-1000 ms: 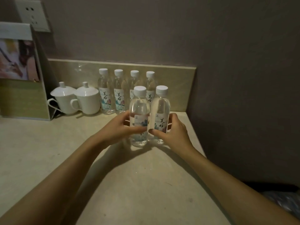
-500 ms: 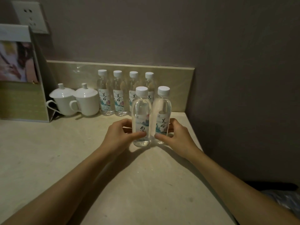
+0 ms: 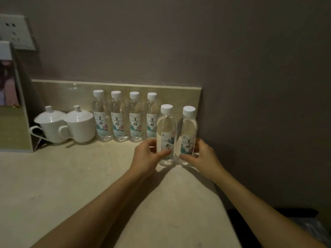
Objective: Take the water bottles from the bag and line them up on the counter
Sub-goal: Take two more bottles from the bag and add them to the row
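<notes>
Two clear water bottles with white caps stand upright side by side on the beige counter [image 3: 89, 185], near its right end. My left hand [image 3: 146, 156] grips the left bottle [image 3: 166, 127] low on its label. My right hand [image 3: 201, 158] grips the right bottle [image 3: 188, 129] the same way. Behind them, several more bottles [image 3: 125, 120] stand in a row against the low backsplash. The bag [image 3: 308, 228] shows only as a dark shape at the lower right, below the counter edge.
Two white lidded cups [image 3: 66, 124] stand left of the bottle row. A standing card holder [image 3: 12, 104] is at the far left, under a wall socket [image 3: 16, 31]. The counter ends at a wall on the right.
Both hands have pushed the two held bottles farther back and to the right, closer to the row at the backsplash. The grips are unchanged.
</notes>
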A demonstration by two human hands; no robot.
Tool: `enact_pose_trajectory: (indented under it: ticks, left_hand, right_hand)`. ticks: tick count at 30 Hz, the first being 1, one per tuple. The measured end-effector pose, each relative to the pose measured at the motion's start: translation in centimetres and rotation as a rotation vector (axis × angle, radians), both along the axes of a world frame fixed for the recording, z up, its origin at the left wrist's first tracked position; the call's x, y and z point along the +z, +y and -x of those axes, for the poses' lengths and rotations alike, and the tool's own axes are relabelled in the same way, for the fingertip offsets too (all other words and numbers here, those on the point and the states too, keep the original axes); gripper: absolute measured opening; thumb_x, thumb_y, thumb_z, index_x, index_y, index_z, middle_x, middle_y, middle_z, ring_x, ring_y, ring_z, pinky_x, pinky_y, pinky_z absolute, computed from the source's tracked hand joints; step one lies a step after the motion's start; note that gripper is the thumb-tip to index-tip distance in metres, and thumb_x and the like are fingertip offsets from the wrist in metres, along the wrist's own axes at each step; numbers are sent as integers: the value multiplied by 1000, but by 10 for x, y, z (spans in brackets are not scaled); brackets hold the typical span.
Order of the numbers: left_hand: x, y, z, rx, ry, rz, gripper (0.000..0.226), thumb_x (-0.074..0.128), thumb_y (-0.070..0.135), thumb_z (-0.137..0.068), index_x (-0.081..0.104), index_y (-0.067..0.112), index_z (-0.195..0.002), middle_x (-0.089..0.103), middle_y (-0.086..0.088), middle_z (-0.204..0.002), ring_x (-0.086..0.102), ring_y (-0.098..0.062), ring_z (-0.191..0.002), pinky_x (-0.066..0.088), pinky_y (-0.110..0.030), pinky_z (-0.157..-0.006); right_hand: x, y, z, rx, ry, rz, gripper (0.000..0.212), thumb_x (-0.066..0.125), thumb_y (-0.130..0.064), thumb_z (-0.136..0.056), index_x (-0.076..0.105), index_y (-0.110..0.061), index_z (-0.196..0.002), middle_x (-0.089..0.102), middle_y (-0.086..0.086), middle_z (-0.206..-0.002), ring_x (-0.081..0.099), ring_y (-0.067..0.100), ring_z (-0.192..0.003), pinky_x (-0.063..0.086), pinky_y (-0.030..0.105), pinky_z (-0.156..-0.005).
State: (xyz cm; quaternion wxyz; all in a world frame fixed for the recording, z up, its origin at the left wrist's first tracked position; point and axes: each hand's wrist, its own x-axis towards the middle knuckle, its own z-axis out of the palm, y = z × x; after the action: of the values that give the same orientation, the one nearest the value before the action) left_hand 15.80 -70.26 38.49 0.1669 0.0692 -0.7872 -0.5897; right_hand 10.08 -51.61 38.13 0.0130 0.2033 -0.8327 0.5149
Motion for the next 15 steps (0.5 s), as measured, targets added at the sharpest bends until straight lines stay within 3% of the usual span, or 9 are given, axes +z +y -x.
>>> enact_pose_trajectory:
  ticks: [2,9,15]
  left_hand:
    - [-2,0,8,-8,9,8,40,79,17,-81,66,14,-118,72,5,-104,70,-10,-95,58,-25,-80]
    - [-7,3,31,37,72,65,43,81,19,-79,64,16,-117,70,8,-102,67,-6,-95,56,-24,-82]
    - [-10,2,35,72,111,144,48,83,28,-77,55,18,-114,63,12,-100,62,2,-91,51,-13,-73]
  right_hand:
    - [0,1,5,-5,-10,4,38,79,-25,-78,53,-39,-102,64,-23,-91,63,-9,-82,49,10,-62]
    - [-2,-6,24,-69,0,25,44,77,-19,-80,57,-16,-119,64,-10,-100,61,-3,-83,48,10,-62]
    - [-6,-7,30,-76,-11,3,47,77,-23,-81,54,-19,-121,60,-14,-102,59,-7,-83,46,7,-56]
